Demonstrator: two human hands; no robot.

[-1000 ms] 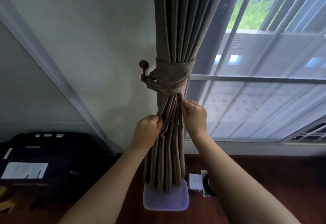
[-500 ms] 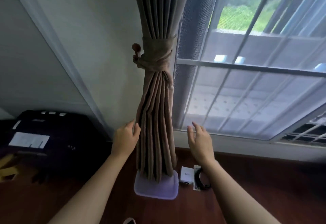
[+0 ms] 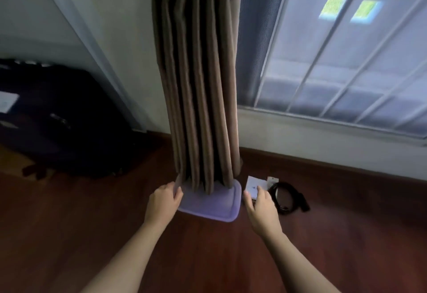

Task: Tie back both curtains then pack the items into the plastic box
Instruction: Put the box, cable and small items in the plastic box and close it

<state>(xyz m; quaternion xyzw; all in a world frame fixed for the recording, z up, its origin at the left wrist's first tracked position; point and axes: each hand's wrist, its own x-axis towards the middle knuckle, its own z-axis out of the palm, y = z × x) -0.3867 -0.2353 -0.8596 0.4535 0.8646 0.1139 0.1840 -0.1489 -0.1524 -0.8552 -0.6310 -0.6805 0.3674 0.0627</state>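
Head view: the plastic box [image 3: 209,207] sits on the floor [image 3: 69,235] under the curtain [image 3: 198,85]. The left hand [image 3: 163,202] has loosely straight fingers touching the box's left edge. The right hand [image 3: 261,204] is just beside the right edge, fingers spread open over a white packet [image 3: 253,185], near a black cord [image 3: 288,198].

The floor [image 3: 69,235] is of dark red-brown wood and fills the lower half of the frame. A pale wall [image 3: 120,27] stands at the upper left, crossed by a white slanted strip [image 3: 92,45]. At the upper right is a window [image 3: 335,66] with thin white bars (the daylight through it is cool and bluish). A black bag [image 3: 57,126] lies at the left edge, blurred.
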